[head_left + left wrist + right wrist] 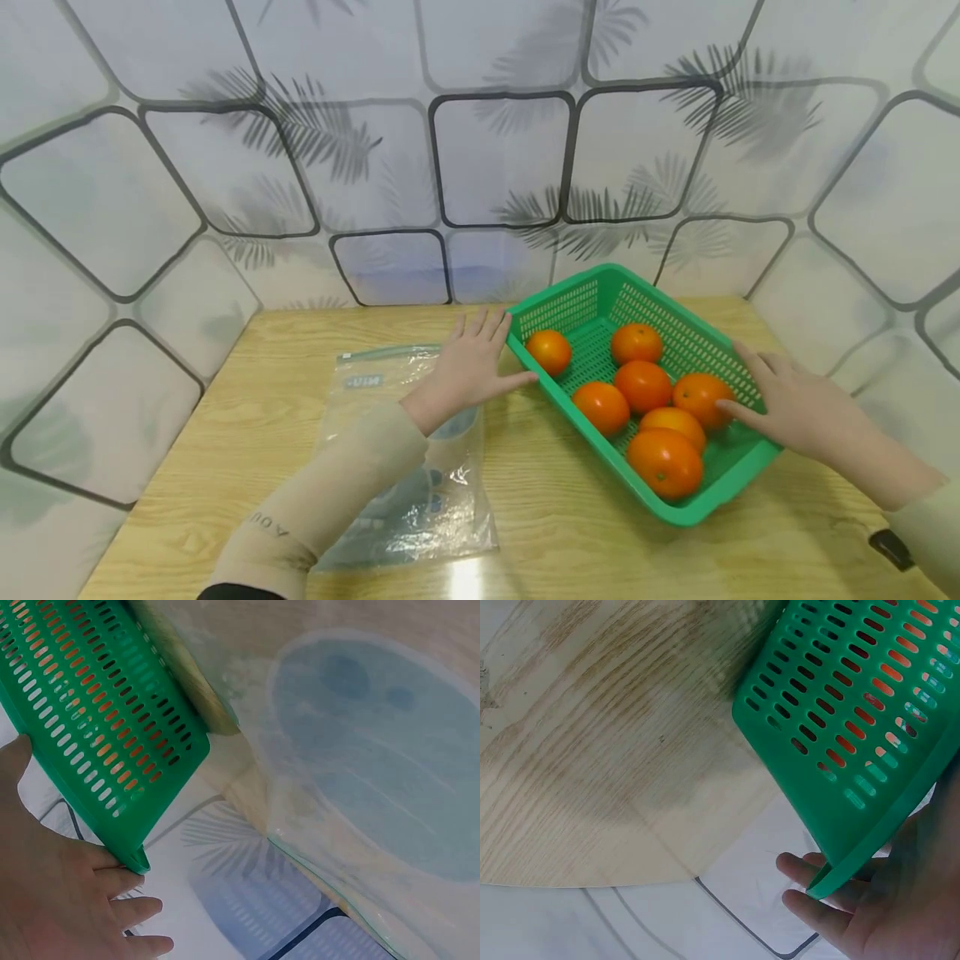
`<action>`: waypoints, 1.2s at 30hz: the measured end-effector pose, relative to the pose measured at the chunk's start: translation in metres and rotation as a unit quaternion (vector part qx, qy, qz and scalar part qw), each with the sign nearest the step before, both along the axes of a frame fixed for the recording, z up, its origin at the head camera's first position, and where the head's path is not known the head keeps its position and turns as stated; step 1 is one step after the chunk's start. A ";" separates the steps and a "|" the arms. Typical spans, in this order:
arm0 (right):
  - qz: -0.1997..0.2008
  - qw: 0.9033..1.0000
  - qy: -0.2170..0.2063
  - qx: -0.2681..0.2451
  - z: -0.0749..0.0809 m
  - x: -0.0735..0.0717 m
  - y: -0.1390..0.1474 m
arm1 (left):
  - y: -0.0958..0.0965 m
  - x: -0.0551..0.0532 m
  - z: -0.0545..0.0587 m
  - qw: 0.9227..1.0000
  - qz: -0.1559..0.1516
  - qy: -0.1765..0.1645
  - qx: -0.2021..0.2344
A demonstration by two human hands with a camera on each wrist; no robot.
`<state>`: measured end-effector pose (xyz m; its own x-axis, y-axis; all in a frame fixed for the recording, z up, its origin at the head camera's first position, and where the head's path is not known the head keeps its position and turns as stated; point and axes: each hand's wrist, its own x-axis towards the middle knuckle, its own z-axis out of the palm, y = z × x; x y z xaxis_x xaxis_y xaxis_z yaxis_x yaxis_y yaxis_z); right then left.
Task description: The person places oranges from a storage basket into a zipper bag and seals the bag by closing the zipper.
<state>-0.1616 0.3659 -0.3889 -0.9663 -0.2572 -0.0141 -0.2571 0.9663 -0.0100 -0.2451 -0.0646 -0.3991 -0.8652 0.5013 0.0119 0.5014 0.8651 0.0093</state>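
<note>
Looks early, with seven oranges (642,387) in the green basket (693,510) on the right part of the surface (247,392), left hand (471,358) and right hand (802,408) loosely straight-fingered at its rim, and the clear bag (442,500) lying flat alongside, apparently unfilled.

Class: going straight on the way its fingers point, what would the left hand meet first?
Probably the patterned wall, though depth is hard to judge; the left hand sits at a corner of the green basket.
</note>
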 end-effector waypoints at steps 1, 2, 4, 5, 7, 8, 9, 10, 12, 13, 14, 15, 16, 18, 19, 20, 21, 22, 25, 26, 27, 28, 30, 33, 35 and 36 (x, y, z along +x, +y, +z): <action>-0.001 1.000 -0.003 0.001 0.001 0.000 0.000 | 0.001 -0.001 0.000 1.000 0.001 -0.001 -0.002; -0.004 1.000 -0.006 0.002 0.001 0.001 -0.001 | 0.001 -0.002 0.001 1.000 0.002 -0.003 -0.002; -0.008 1.000 -0.013 0.005 0.002 0.002 -0.002 | 0.002 -0.004 0.001 1.000 0.003 -0.006 -0.005; -0.011 1.000 -0.015 0.007 0.002 0.002 -0.002 | 0.003 -0.005 0.002 1.000 0.003 -0.009 -0.006; -0.015 1.000 -0.019 0.011 0.002 0.003 -0.002 | 0.004 -0.008 0.002 1.000 0.001 -0.016 -0.006; -0.018 1.000 -0.020 0.013 0.002 0.003 -0.003 | 0.004 -0.009 0.003 1.000 0.002 -0.019 -0.005; -0.018 1.000 -0.020 0.016 0.002 0.003 -0.003 | 0.004 -0.010 0.003 1.000 0.001 -0.023 -0.004; -0.020 0.999 -0.020 0.017 0.002 0.004 -0.003 | 0.004 -0.011 0.004 1.000 0.001 -0.027 -0.002; -0.022 0.999 -0.017 0.018 0.002 0.004 -0.004 | 0.004 -0.012 0.005 0.999 0.003 -0.035 0.002; -0.023 0.999 -0.017 0.018 0.001 0.005 -0.005 | 0.004 -0.012 0.006 0.999 0.004 -0.038 0.005; -0.025 0.999 -0.018 0.018 0.001 0.005 -0.006 | 0.005 -0.012 0.007 0.999 0.006 -0.041 0.006; -0.026 0.999 -0.019 0.018 0.001 0.005 -0.007 | 0.004 -0.013 0.007 0.999 0.008 -0.042 0.008; -0.028 0.999 -0.020 0.017 0.002 0.006 -0.008 | 0.004 -0.013 0.007 0.999 0.010 -0.043 0.008; -0.032 0.999 -0.023 0.016 0.002 0.007 -0.011 | 0.004 -0.013 0.008 0.999 0.015 -0.043 0.008; -0.035 0.999 -0.027 0.015 0.002 0.007 -0.012 | 0.004 -0.013 0.008 0.999 0.017 -0.043 0.008; -0.038 0.999 -0.031 0.014 0.002 0.008 -0.013 | 0.004 -0.013 0.009 0.999 0.019 -0.043 0.008; -0.041 0.999 -0.034 0.012 0.002 0.008 -0.014 | 0.004 -0.013 0.009 0.999 0.020 -0.044 0.010; -0.042 0.998 -0.035 0.012 0.001 0.008 -0.014 | 0.004 -0.013 0.009 0.999 0.021 -0.046 0.012; -0.047 0.998 -0.042 0.012 0.001 0.008 -0.016 | 0.003 -0.014 0.010 0.998 0.022 -0.049 0.021; -0.048 0.998 -0.042 0.013 0.001 0.008 -0.017 | 0.003 -0.014 0.010 0.998 0.021 -0.050 0.023; -0.048 0.998 -0.042 0.014 0.001 0.008 -0.017 | 0.003 -0.015 0.010 0.998 0.021 -0.050 0.025; -0.048 0.998 -0.041 0.015 0.002 0.008 -0.018 | 0.003 -0.016 0.010 0.998 0.020 -0.050 0.025; -0.049 0.998 -0.042 0.018 0.003 0.009 -0.020 | 0.003 -0.017 0.010 0.998 0.020 -0.053 0.028; -0.049 0.998 -0.045 0.021 0.003 0.010 -0.023 | 0.005 -0.021 0.008 0.998 0.022 -0.059 0.031; -0.050 0.997 -0.048 0.025 0.004 0.011 -0.025 | 0.006 -0.025 0.008 0.997 0.025 -0.063 0.035; -0.049 0.997 -0.048 0.026 0.004 0.011 -0.026 | 0.006 -0.026 0.009 0.997 0.026 -0.065 0.034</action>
<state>-0.1507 0.3401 -0.3845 -0.9803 -0.1578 -0.1186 -0.1614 0.9866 0.0215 -0.2716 -0.0583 -0.3905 -0.8868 0.4568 -0.0693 0.4458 0.8854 0.1314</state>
